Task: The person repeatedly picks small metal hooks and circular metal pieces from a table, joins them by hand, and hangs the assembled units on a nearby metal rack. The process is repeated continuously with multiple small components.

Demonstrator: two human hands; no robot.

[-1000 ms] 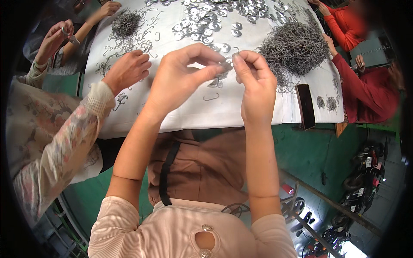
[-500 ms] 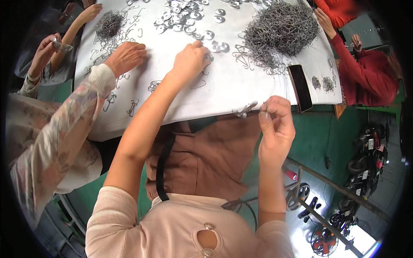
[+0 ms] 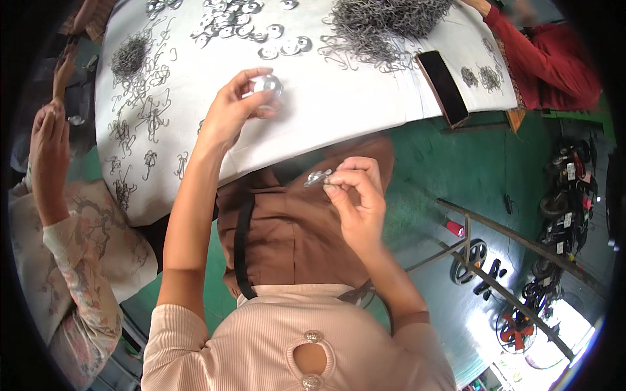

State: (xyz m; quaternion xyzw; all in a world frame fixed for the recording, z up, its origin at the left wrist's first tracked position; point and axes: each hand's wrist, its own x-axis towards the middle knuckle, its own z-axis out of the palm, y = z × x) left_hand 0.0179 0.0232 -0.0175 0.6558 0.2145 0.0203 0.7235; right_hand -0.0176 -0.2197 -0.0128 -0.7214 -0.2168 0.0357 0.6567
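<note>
My left hand [image 3: 228, 107], raised over the white-covered table [image 3: 339, 107], pinches a round silver metal disc [image 3: 268, 86] between thumb and fingers; motion blurs it somewhat. In front of my lap, my right hand [image 3: 360, 199] is closed on a small cluster of shiny metal pieces [image 3: 317, 177], held at the fingertips; a wire in it cannot be made out clearly. More silver discs [image 3: 238, 23], each with a small hole, lie scattered at the far side. Right of them rises a big tangled heap of wire hooks [image 3: 391, 26].
Loose wire hooks [image 3: 153, 107] and a smaller hook heap [image 3: 130, 57] cover the table's left side. A black phone [image 3: 443, 85] lies at the right front edge. Co-workers' hands [image 3: 51, 137] show at left, a red sleeve [image 3: 548, 58] at right. A metal frame [image 3: 515, 244] stands at lower right.
My left hand has come back from the discs toward me, bringing a disc. My right hand has moved left with its metal pieces. The neighbour's hand at left has drawn off the table.
</note>
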